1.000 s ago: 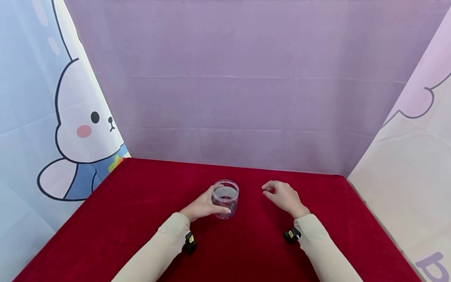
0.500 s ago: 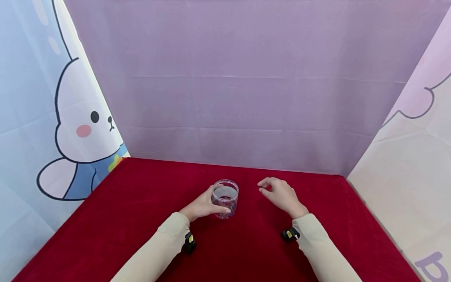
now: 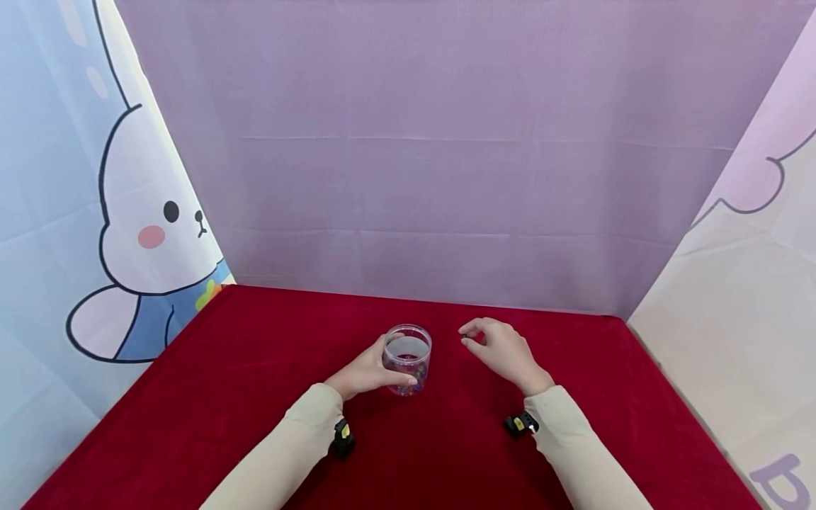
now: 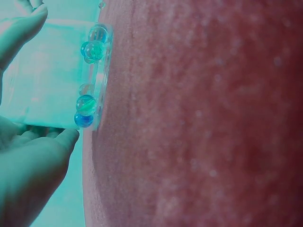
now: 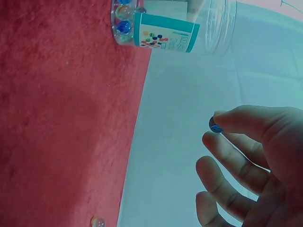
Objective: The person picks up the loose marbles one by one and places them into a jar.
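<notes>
My left hand grips a clear plastic jar around its side, with the thumb on the near side. The jar is upright on the red cloth and has no lid on. Several glass marbles lie at its bottom in the left wrist view. A paper label shows on its side in the right wrist view. To the right of the jar, apart from it and above the cloth, my right hand pinches a dark blue marble between thumb and index finger. Its other fingers are loosely curved.
Red cloth covers the table. One loose marble lies on it in the right wrist view. A purple curtain stands behind, with a rabbit-printed cloth at the left and a pale printed one at the right.
My right hand has moved left and slightly away from me with the marble, closer to the jar. The left hand and the jar stay where they were.
</notes>
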Motion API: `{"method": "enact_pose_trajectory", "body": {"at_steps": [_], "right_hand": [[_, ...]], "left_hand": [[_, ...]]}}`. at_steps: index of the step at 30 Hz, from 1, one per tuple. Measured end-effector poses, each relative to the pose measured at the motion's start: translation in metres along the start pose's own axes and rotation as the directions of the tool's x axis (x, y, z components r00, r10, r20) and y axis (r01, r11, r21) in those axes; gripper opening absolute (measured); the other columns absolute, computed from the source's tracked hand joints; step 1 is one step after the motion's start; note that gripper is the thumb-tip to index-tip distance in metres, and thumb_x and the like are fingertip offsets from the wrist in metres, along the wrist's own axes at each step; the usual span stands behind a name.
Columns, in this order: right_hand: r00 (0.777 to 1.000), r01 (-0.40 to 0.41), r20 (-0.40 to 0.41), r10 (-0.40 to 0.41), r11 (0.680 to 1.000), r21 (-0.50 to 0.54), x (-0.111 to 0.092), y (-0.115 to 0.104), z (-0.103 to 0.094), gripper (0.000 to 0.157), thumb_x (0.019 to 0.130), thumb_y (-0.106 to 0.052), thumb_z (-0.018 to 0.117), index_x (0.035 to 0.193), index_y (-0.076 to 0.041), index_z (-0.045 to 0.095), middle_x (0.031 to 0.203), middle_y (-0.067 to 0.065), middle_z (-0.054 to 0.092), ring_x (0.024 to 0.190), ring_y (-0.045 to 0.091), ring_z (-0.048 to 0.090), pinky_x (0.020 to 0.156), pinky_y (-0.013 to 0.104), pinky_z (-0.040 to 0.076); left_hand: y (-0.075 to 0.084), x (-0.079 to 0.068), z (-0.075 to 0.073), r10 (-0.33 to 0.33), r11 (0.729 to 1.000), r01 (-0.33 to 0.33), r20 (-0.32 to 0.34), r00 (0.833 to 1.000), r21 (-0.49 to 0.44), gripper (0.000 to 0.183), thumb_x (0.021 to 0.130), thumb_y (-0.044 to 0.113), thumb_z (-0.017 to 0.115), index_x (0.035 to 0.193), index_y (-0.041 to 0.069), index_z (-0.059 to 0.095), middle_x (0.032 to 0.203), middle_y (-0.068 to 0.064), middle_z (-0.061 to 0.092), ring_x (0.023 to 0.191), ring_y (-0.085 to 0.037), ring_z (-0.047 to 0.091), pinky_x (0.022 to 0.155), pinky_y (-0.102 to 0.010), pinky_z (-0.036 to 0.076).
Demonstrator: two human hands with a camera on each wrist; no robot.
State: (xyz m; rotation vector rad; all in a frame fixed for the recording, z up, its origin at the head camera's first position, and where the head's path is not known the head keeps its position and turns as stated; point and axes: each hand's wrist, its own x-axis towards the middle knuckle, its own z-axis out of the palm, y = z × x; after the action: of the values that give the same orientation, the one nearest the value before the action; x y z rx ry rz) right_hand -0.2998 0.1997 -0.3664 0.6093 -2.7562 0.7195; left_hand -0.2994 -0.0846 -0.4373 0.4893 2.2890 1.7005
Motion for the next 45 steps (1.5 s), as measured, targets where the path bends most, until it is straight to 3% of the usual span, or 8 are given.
{"method": "enact_pose_trajectory", "body": {"at_steps": [37, 45], "right_hand": [[0.99, 0.132, -0.059, -0.13, 0.991, 0.031, 0.006, -0.038, 0.007, 0.019, 0.091, -0.017, 0.076, 0.109, -0.022, 0.074, 0.101, -0.008, 0.068, 0.073, 0.006, 0.057, 0.06, 0.026, 0.05], [0.984, 0.166, -0.071, -0.163, 0.985, 0.036, 0.009, -0.042, 0.013, 0.019, 0.091, -0.018, 0.076, 0.11, -0.018, 0.075, 0.1, -0.009, 0.067, 0.075, 0.006, 0.058, 0.061, 0.026, 0.052]], "left_hand": [[0.003, 0.0, 0.002, -0.025, 1.0, 0.025, 0.0, 1.0, 0.001, 0.097, 0.08, 0.029, 0.087, 0.154, 0.013, 0.027, 0.139, -0.006, 0.05, 0.129, -0.026, 0.045, 0.109, -0.055, 0.036], [0.001, 0.001, 0.001, -0.023, 1.0, 0.023, 0.008, 1.0, -0.018, 0.096, 0.08, 0.03, 0.087, 0.154, 0.014, 0.027, 0.14, -0.006, 0.05, 0.129, -0.025, 0.045, 0.109, -0.055, 0.036]]}}
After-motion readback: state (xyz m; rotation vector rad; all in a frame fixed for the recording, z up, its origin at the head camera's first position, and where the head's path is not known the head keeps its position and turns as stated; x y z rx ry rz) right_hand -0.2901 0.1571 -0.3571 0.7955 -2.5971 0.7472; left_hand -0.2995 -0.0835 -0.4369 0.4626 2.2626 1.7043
